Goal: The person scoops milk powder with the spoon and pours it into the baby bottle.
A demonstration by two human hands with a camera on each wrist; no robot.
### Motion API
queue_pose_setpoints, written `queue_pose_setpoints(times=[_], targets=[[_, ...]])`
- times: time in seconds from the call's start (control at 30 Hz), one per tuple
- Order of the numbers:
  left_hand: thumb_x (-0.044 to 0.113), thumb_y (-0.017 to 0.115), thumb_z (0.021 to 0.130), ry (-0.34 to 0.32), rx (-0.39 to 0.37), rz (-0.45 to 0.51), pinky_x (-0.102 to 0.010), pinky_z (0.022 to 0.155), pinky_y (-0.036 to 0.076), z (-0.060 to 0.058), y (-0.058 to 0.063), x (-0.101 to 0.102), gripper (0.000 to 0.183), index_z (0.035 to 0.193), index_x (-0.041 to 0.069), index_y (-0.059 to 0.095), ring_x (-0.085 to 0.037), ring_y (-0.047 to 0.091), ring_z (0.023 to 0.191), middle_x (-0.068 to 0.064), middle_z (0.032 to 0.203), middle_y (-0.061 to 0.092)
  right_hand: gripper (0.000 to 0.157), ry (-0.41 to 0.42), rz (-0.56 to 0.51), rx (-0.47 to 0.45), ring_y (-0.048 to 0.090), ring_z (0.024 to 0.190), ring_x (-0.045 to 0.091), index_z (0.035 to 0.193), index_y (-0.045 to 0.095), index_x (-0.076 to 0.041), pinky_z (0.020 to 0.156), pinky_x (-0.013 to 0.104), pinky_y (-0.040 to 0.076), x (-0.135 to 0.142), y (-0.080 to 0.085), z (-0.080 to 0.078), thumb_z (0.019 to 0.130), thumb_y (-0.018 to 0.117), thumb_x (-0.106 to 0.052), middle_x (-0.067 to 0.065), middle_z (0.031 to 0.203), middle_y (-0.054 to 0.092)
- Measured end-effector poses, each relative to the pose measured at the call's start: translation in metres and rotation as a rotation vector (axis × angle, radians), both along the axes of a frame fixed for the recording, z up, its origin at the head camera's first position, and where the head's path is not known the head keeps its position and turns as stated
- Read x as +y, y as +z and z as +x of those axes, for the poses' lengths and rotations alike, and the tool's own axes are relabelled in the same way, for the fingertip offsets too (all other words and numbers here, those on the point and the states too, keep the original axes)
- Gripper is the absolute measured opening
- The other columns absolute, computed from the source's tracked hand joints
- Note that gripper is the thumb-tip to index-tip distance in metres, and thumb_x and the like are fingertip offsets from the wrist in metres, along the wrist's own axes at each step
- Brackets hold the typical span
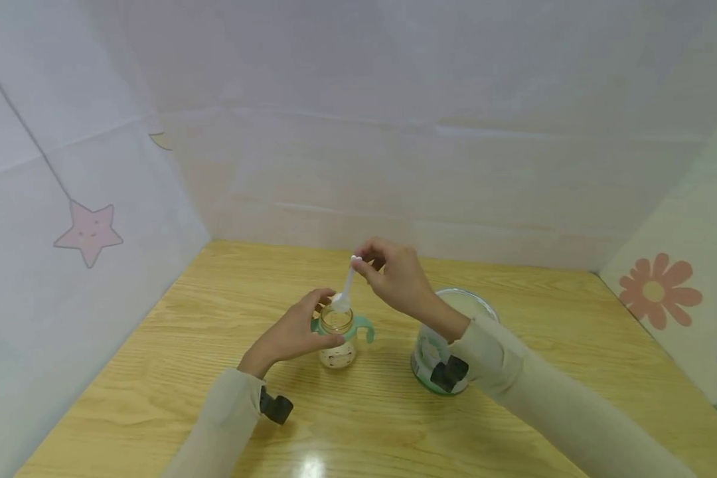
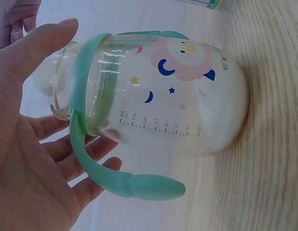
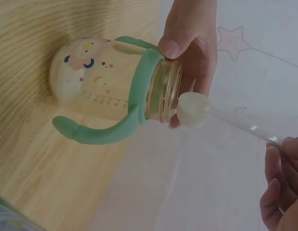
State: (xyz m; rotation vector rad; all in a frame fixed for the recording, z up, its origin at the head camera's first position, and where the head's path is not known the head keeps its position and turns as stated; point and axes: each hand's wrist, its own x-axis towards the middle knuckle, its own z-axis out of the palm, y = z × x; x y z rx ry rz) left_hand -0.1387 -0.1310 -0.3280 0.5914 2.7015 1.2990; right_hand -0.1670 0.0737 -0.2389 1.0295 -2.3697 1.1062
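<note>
A clear baby bottle (image 2: 158, 96) with a green two-handled collar stands upright on the table, uncapped. Whitish contents lie at its bottom, and the side bears a printed animal and a scale. My left hand (image 1: 295, 330) holds it round the neck, thumb on the near side and fingers behind. Between thumb and fingertips my right hand (image 1: 397, 275) pinches the end of a white scoop's long handle. The bowl of the scoop (image 3: 193, 109) is right at the bottle's open mouth, with pale powder in it.
A large tin (image 1: 427, 352) with a silver rim stands right of the bottle, partly hidden under my right forearm. The wooden table (image 1: 358, 425) meets a pale cloth wall (image 1: 358, 166) at the back. More printed cloth closes off both sides.
</note>
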Motion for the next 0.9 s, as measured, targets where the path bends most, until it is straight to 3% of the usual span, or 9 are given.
queue_pose_setpoints(times=[0.4,0.6,0.9], targets=[[0.035,0.075,0.082,-0.018,-0.004,0.029,-0.053,0.097,0.044,-0.002,-0.005,0.005,0.080,0.145,0.010,0.032,-0.030,0.047,0.122,-0.010,0.136,0.047,0.004,0.060,-0.024,0.007,0.061,0.054,0.010,0.088,0.068,-0.001,0.045,0.020,0.046,0.011,-0.012,0.014,0.087,0.068,-0.005,0.007,0.072,0.068],[0.038,0.074,0.082,-0.005,-0.009,0.016,-0.054,0.097,0.044,-0.003,-0.008,0.003,0.082,0.146,0.010,0.031,-0.034,0.044,0.126,-0.016,0.141,0.043,0.005,0.077,-0.035,0.021,0.065,0.060,0.011,0.086,0.069,-0.001,0.050,0.020,0.050,0.013,-0.020,0.020,0.086,0.070,-0.006,0.007,0.076,0.070],[0.038,0.074,0.082,0.006,-0.005,0.020,-0.054,0.098,0.043,-0.003,-0.011,0.001,0.081,0.146,0.010,0.032,-0.034,0.043,0.127,-0.014,0.141,0.043,0.003,0.104,-0.059,0.111,0.066,0.064,0.009,0.086,0.071,-0.006,0.057,0.020,0.051,0.018,-0.031,0.031,0.083,0.072,-0.005,0.004,0.081,0.073]])
